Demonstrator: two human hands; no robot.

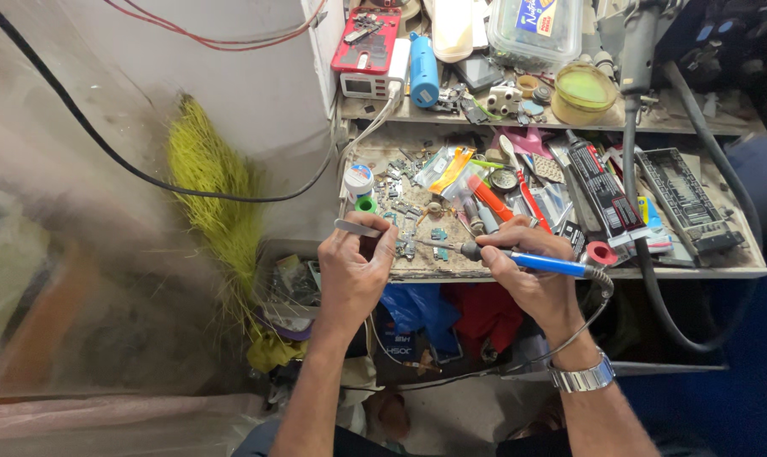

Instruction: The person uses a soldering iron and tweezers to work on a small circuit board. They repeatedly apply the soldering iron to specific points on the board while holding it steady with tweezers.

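My right hand [532,275] grips a blue-handled soldering iron [536,262] like a pen; its metal tip points left toward a small circuit part [407,248] near the front edge of the cluttered workbench [697,272]. My left hand [354,275] holds metal tweezers [358,228], their points aimed at the same spot beside the iron's tip. The iron's grey cord runs back past my right wrist, which wears a metal watch [582,377].
Small electronic parts, tubes, a red marker [489,199], a white jar [358,179] and a black tube [604,186] crowd the bench. A shelf behind carries a blue bottle [423,69], a plastic box and a yellow dish. A yellow broom [210,190] leans at left.
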